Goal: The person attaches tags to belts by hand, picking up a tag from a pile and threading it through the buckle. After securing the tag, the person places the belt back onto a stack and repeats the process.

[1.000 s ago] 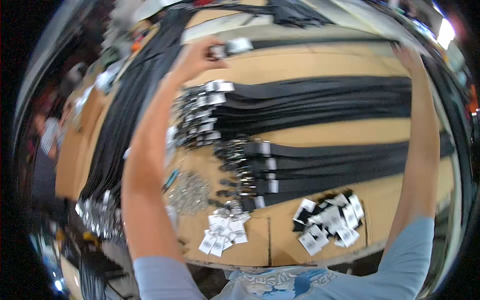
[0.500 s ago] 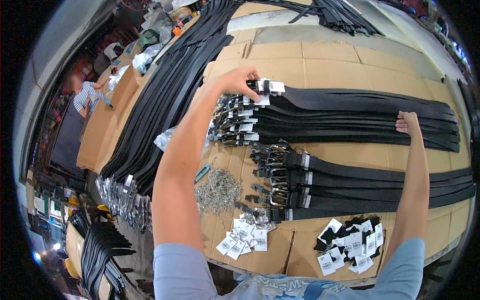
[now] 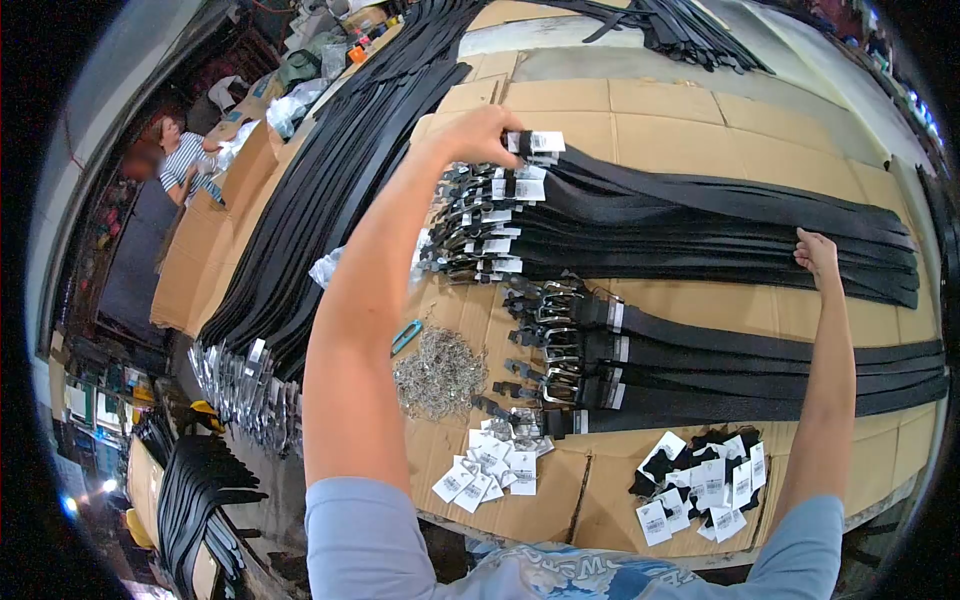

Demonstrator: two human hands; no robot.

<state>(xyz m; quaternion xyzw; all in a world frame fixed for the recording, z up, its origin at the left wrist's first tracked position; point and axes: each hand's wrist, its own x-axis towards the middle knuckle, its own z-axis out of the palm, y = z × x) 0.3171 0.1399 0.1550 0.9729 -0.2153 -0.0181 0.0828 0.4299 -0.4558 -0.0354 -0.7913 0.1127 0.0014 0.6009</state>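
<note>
My left hand point(image 3: 487, 137) is closed round the buckle end of a black belt point(image 3: 640, 180) with a white tag point(image 3: 546, 142), at the far side of a row of belts. The belt's strap runs right, along the others. My right hand point(image 3: 817, 253) rests over the strap ends, fingers curled; whether anything is in them is hidden. Below my left hand lie the buckles and white tags of the row point(image 3: 480, 225). Nearer me is a second group of black belts point(image 3: 720, 370), with metal buckles and tags at its left end.
Cardboard point(image 3: 560, 490) covers the table. On it lie a heap of small metal pieces point(image 3: 440, 372), a turquoise tool point(image 3: 406, 337) and two piles of white tags point(image 3: 490, 465) point(image 3: 705, 485). Many long belts point(image 3: 330, 200) hang at the left. A person in a striped top point(image 3: 185, 160) stands beyond.
My left hand has moved slightly away from me, carrying the belt's buckle end apart from the row. My right hand has shifted only a little. The person at the left has changed posture.
</note>
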